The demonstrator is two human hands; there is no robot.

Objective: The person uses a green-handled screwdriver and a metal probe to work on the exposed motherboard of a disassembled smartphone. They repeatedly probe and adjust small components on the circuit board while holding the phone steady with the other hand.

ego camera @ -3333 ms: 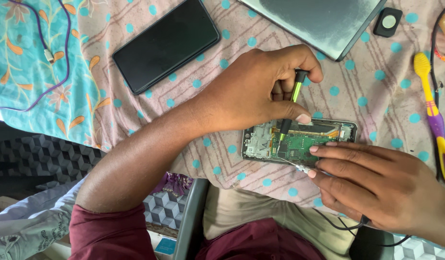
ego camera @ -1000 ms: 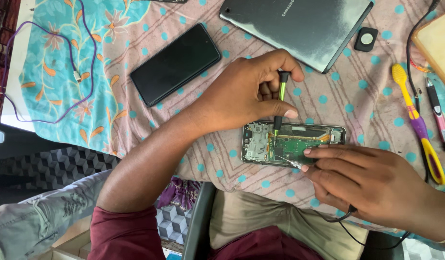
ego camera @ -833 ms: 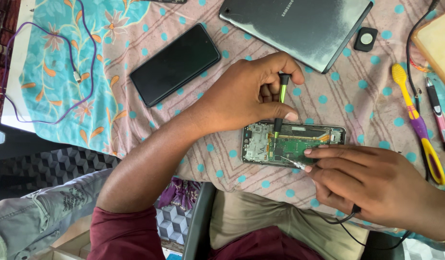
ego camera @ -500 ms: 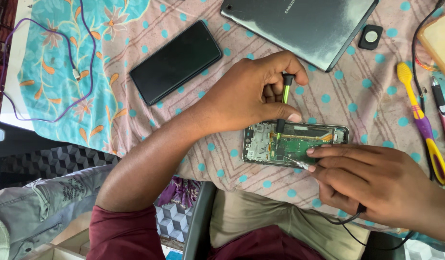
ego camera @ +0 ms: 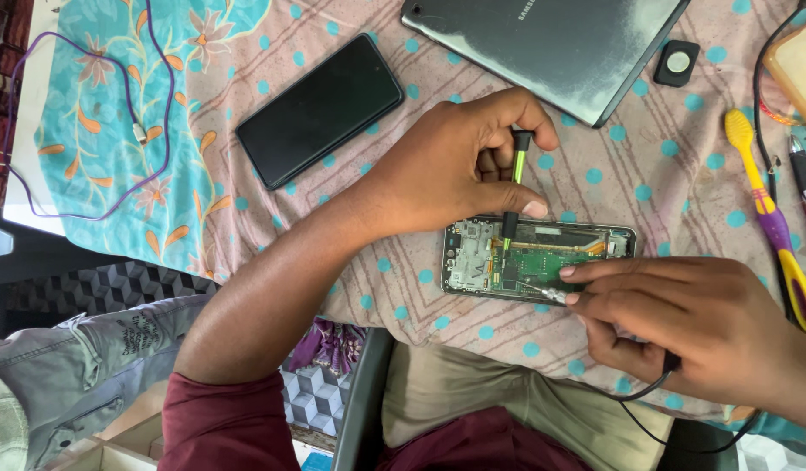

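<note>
An opened phone (ego camera: pixel 551 259) with its green circuit board exposed lies on a pink dotted cloth (ego camera: pixel 664 174). My left hand (ego camera: pixel 446 166) grips a slim black and green screwdriver (ego camera: pixel 517 164), held upright with its tip on the board's left part. My right hand (ego camera: pixel 690 323) pinches a thin metal-tipped tool (ego camera: pixel 547 293) with a black cable trailing from it. That tip touches the lower edge of the board. My right fingers rest along the phone's lower right side.
A black phone (ego camera: pixel 320 109) lies screen-up at upper left and a grey tablet (ego camera: pixel 551 44) at the top. A small black square part (ego camera: pixel 677 63), a yellow and purple toothbrush (ego camera: pixel 773 218) and a pen (ego camera: pixel 805 192) sit at right. A purple cable (ego camera: pixel 150 131) loops at left.
Both hands stay on the opened phone with their tools. The screwdriver remains upright on the board, and only the view has shifted slightly.
</note>
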